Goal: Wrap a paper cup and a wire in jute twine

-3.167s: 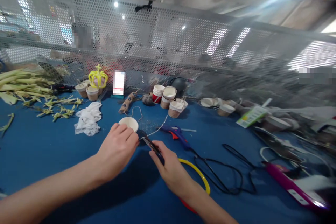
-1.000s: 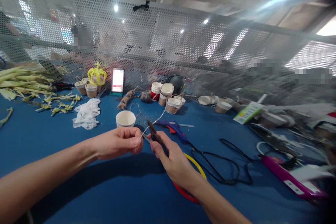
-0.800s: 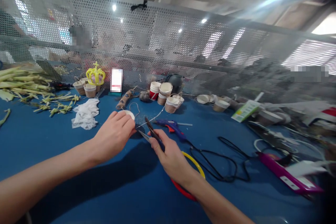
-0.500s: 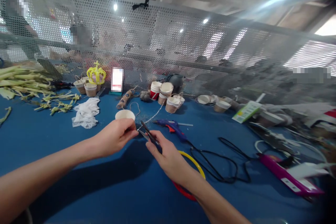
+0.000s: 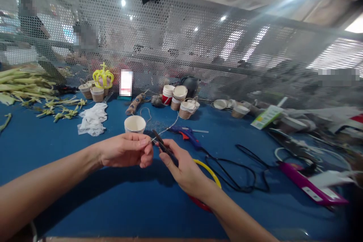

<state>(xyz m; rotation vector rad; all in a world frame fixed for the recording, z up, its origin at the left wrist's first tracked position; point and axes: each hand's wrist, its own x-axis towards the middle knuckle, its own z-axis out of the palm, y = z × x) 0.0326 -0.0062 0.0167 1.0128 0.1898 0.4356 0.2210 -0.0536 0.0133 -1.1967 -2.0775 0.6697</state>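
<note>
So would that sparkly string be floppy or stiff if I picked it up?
The sparkly string probably bends easily, since it curves away beyond the left hand. It's likely very light too, being so thin.

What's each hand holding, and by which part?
Left hand: silvery strand, pinched by its near part. Right hand: scissors, gripped behind the blade tips; exact finger placement hidden.
</note>
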